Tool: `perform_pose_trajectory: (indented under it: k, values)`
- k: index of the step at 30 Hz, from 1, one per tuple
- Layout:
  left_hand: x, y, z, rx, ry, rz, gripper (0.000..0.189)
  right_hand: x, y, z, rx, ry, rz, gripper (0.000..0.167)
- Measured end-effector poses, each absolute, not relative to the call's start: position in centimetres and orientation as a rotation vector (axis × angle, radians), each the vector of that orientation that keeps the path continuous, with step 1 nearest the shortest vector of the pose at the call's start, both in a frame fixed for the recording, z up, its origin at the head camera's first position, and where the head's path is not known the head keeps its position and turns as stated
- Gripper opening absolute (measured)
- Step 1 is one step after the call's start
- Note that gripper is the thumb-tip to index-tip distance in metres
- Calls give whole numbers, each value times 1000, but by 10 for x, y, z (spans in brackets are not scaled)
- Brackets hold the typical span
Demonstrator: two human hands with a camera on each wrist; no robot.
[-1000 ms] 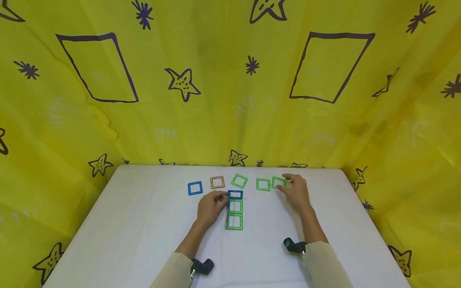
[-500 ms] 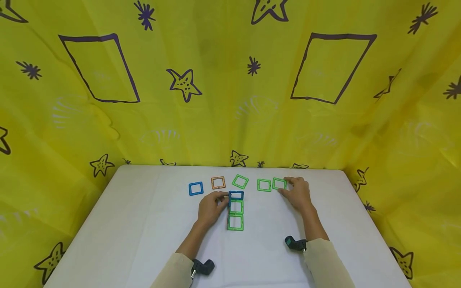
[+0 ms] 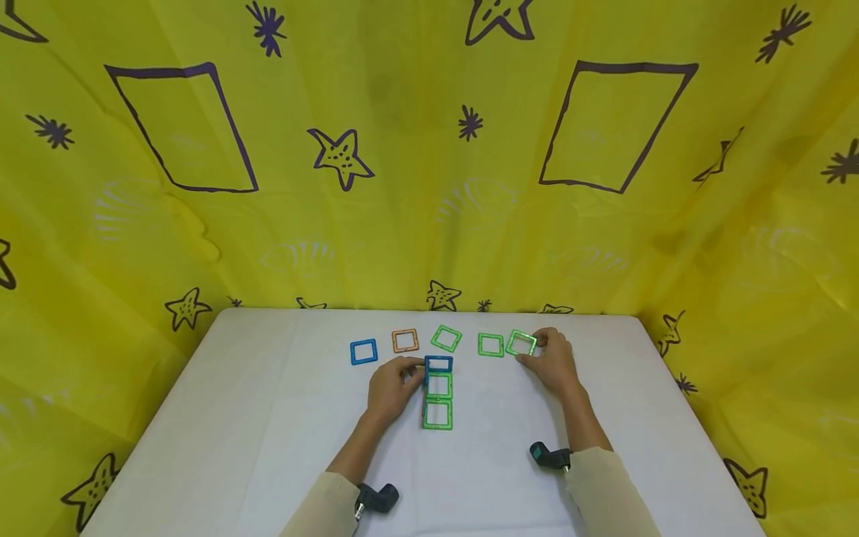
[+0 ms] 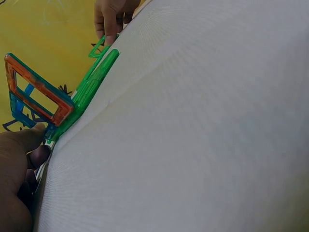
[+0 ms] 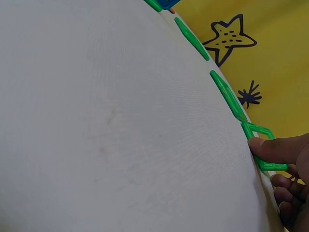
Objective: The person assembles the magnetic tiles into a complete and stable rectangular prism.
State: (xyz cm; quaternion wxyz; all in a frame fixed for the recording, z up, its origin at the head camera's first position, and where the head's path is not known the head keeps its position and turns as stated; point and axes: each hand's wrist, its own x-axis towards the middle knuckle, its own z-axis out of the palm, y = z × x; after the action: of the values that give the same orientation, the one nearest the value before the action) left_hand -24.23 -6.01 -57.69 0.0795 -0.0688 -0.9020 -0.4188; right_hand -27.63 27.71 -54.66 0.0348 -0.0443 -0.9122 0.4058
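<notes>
My right hand (image 3: 553, 362) pinches the rightmost green magnetic tile (image 3: 513, 350), a square frame. In the right wrist view, the thumb (image 5: 277, 149) lies on this green tile (image 5: 263, 165), which is tilted up off the table. My left hand (image 3: 391, 389) holds the upright blue magnetic tiles (image 3: 439, 359) at the far end of a small build. Two green tiles (image 3: 438, 427) lie flat in a row in front of them. The left wrist view shows an orange tile (image 4: 38, 89) standing upright along the row's left side, beside the blue tiles (image 4: 21, 116).
Along the back of the white table (image 3: 268, 418) lie a blue tile (image 3: 364, 362), an orange tile (image 3: 406, 350), a tilted green tile (image 3: 446, 347) and another green tile (image 3: 491, 354). A yellow patterned curtain (image 3: 403, 224) hangs behind and at both sides.
The right fingers have closed on the rightmost green tile, which has turned and lifted from lying flat. The left hand and the build stay in place.
</notes>
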Motion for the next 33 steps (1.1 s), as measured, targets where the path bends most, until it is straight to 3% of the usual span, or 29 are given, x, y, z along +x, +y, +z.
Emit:
perform_pose_trajectory:
  k: [10,20,33]
  values:
    - [-241,-59,-576,-206,-2705,-1248,21,-270,277,-547,-133,-2670,1416,55]
    - [-240,-59,-574,-211,-2707,-1234,22,-268,283,-548,-149,-2609,1439,29]
    - [-240,-60,-574,-213,-2698,-1250,22,-258,285,-532,-194,-2566,1464,29]
